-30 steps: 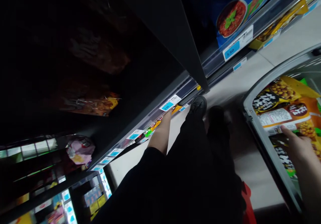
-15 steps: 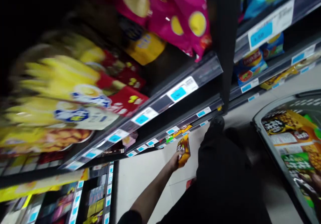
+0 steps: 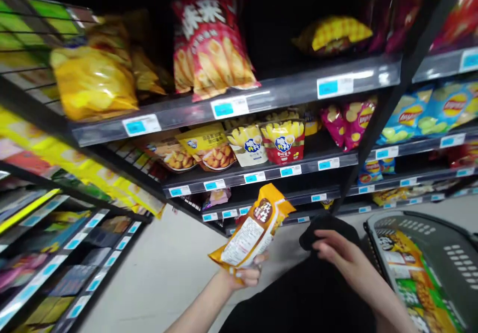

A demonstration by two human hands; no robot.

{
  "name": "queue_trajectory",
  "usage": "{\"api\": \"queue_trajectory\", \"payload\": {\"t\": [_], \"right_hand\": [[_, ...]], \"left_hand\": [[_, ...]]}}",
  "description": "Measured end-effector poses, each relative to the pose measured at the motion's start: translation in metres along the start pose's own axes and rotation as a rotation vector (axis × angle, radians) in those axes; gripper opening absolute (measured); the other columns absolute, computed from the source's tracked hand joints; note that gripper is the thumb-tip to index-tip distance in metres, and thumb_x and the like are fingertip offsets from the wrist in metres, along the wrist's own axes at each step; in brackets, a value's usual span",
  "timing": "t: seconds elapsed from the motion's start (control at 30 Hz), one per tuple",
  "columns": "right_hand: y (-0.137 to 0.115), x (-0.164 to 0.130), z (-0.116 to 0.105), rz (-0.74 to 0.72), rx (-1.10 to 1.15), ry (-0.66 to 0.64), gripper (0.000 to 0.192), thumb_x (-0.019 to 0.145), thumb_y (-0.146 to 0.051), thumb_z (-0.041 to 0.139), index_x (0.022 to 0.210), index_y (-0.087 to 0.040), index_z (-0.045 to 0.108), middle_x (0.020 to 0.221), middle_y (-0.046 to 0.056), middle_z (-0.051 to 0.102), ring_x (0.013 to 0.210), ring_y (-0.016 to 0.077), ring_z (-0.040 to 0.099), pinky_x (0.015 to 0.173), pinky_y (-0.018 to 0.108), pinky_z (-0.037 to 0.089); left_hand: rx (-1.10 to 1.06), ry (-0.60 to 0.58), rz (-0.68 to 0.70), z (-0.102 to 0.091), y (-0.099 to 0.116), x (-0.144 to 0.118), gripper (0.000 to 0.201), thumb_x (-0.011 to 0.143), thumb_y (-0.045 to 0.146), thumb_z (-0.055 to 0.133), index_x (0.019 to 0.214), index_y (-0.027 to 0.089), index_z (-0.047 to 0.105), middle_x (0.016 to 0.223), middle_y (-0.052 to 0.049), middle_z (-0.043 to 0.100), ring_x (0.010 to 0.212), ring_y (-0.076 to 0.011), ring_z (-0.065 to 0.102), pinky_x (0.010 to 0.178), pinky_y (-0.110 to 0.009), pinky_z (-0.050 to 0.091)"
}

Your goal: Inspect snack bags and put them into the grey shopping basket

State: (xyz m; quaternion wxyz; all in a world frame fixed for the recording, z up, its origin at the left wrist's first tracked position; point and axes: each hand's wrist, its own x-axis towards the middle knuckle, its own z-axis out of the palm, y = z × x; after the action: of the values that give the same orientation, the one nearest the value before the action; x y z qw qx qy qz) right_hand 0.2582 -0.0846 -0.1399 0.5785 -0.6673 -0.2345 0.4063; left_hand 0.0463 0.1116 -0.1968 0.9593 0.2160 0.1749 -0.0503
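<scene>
My left hand (image 3: 244, 274) grips the lower end of an orange snack packet (image 3: 254, 228) with a white label, holding it up in front of the lower shelves. My right hand (image 3: 338, 253) hovers just right of the packet, fingers spread, holding nothing. To the right stands a grey shopping basket (image 3: 444, 246) with several more snack packets (image 3: 409, 268) of the same orange and green kind lying in it.
Dark store shelves (image 3: 239, 106) with blue price tags hold bags of crisps and snacks: a red bag (image 3: 212, 44), yellow bags (image 3: 93, 81), blue and pink bags at the right. Another shelf unit (image 3: 56, 263) stands at the left. Pale floor (image 3: 160, 278) lies between.
My view has swung up from the bottom shelf to the whole rack. My left hand pulled the orange packet from the low shelf and raised it. My right hand left the basket.
</scene>
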Motion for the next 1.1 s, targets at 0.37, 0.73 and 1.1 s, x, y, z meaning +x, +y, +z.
{"api": "queue_trajectory", "payload": {"t": [0.37, 0.73, 1.1], "right_hand": [[0.023, 0.017, 0.05, -0.257, 0.793, 0.369, 0.052, 0.061, -0.042, 0.072, 0.104, -0.016, 0.056, 0.091, 0.005, 0.067, 0.08, 0.0216, 0.065, 0.07, 0.033, 0.053], [0.042, 0.032, 0.023, -0.248, 0.721, 0.574, 0.061, 0.064, -0.039, 0.072, 0.115, -0.015, 0.053, 0.097, 0.007, 0.067, 0.086, 0.0232, 0.065, 0.081, 0.037, 0.051], [0.045, 0.031, 0.016, -0.144, 0.746, 0.462, 0.058, 0.061, -0.038, 0.075, 0.111, -0.015, 0.056, 0.094, 0.007, 0.068, 0.087, 0.0256, 0.065, 0.081, 0.038, 0.05]], "left_hand": [[-0.13, -0.107, -0.031, 0.08, -0.074, 0.043, 0.051, 0.074, 0.059, 0.052, 0.087, 0.011, 0.062, 0.077, -0.007, 0.063, 0.052, -0.0119, 0.054, 0.052, -0.024, 0.036], [0.404, 0.195, 0.302, 0.083, -0.075, 0.054, 0.056, 0.065, 0.026, 0.073, 0.115, 0.014, 0.052, 0.106, -0.014, 0.063, 0.091, -0.0289, 0.062, 0.07, -0.041, 0.052], [0.531, 0.169, 0.269, 0.076, -0.076, 0.06, 0.069, 0.045, 0.009, 0.082, 0.109, 0.012, 0.055, 0.101, -0.01, 0.067, 0.094, -0.0278, 0.062, 0.082, -0.039, 0.049]]}}
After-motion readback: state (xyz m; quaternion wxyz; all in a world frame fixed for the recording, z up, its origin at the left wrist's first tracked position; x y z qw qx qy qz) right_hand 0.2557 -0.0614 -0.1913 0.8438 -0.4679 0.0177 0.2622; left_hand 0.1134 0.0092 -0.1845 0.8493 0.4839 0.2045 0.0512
